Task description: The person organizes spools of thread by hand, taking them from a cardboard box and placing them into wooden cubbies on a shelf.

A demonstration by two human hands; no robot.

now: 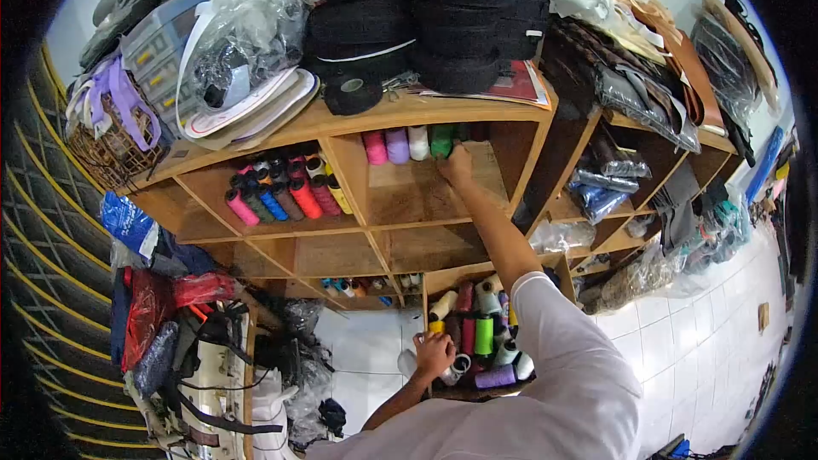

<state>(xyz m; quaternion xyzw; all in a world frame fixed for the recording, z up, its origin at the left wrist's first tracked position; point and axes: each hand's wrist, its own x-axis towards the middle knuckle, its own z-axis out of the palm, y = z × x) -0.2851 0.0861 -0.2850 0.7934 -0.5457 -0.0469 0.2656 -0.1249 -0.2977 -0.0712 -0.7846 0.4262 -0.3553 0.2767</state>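
My right hand [457,163] reaches into the upper middle compartment of the wooden shelf [358,245], its fingers closed around a green thread spool [441,140]. That spool stands at the end of a row, beside a white spool [418,143], a purple spool [397,146] and a pink spool [375,147]. Lower down, my left hand [435,354] is at the left side of a box of thread spools [503,387], with curled fingers against a yellow spool [437,326]. In the box lie a bright green spool [484,336], a lilac spool [495,376] and several others.
More coloured spools [285,192] lie stacked in the left compartment. Rolls of black webbing [456,25] and a plastic-wrapped bundle [247,43] sit on the shelf top. A sewing machine [213,400] stands at lower left. Bagged materials [605,179] fill shelves at right.
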